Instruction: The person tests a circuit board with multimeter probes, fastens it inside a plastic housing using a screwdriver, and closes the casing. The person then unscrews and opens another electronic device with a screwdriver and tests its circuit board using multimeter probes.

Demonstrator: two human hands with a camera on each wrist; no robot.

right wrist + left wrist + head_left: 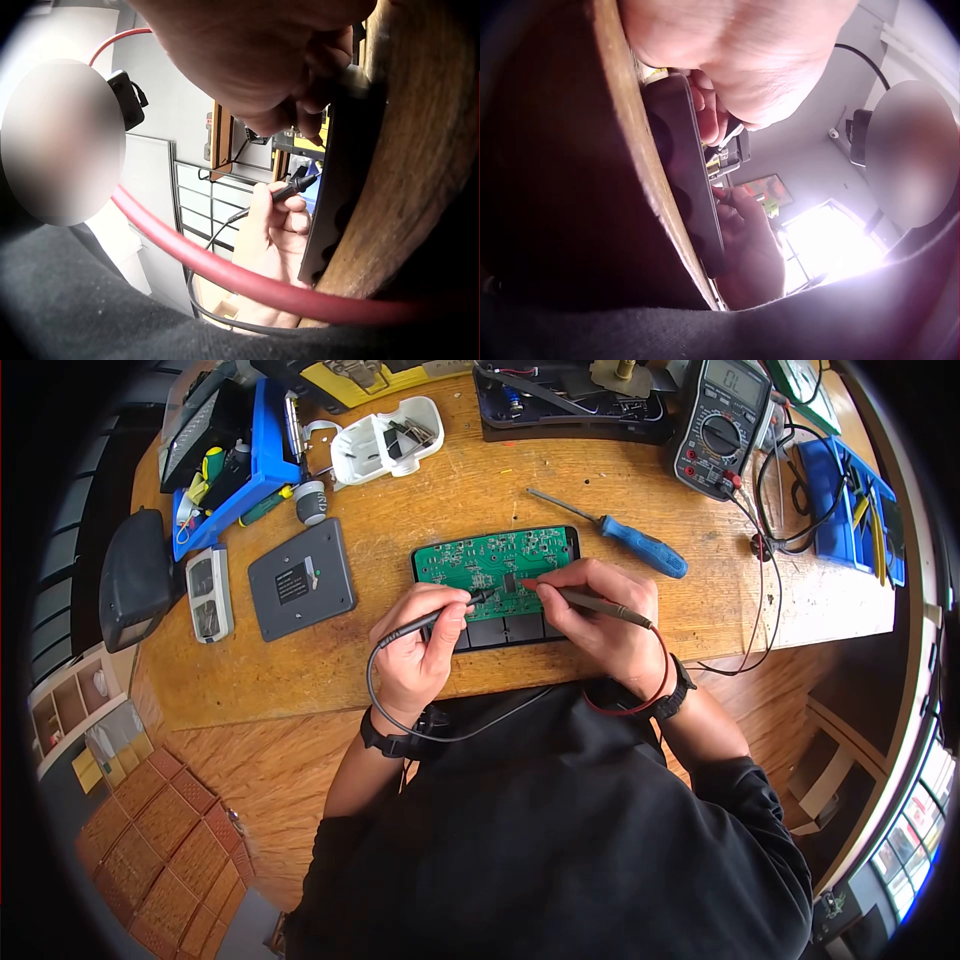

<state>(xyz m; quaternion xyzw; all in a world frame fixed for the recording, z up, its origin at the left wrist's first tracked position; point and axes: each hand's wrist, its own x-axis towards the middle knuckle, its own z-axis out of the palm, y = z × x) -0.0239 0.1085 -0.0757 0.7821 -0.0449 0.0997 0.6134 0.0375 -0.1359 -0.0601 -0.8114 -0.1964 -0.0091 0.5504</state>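
A green circuit board [452,563] in a dark casing lies at the table's front edge in the head view. My left hand [412,658] pinches a black multimeter probe [412,626], its tip over the board's left-middle part. The right wrist view also shows this black probe [291,190] between thumb and fingers. My right hand [612,622] grips a second probe [608,607] with a red lead [664,652], its tip close by the dark chip [510,582] on the board. Behind at right stands a multimeter [722,432], display lit.
A blue screwdriver [645,547] lies behind my right hand. Left of the board are a grey cover plate [325,595], a white-framed part [208,595] and a blue tool bin [268,450]. A white tray [415,455] stands behind. Another blue bin [830,540] and loose cables are at right.
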